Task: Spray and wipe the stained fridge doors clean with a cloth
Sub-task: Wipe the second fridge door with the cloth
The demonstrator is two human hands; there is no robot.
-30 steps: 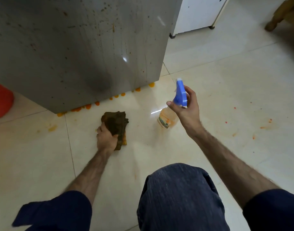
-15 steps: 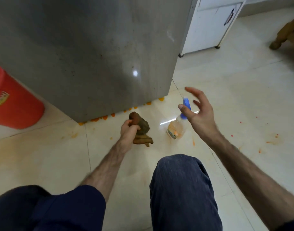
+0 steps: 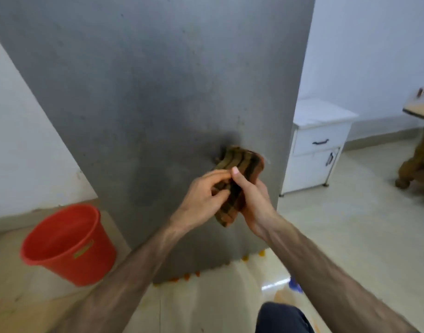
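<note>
Cloth (image 3: pixel 235 186) was pinched by both hands (image 3: pixel 201 200) (image 3: pixel 254 205) before the fridge door (image 3: pixel 158 92); a loose refold could leave stains.

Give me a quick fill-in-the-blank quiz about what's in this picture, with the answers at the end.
1. Both hands, left hand and right hand, hold the brown ____.
2. The bucket left of the fridge door is ____.
3. The spray bottle stands on the ____.

Answers: cloth; red; floor
</note>
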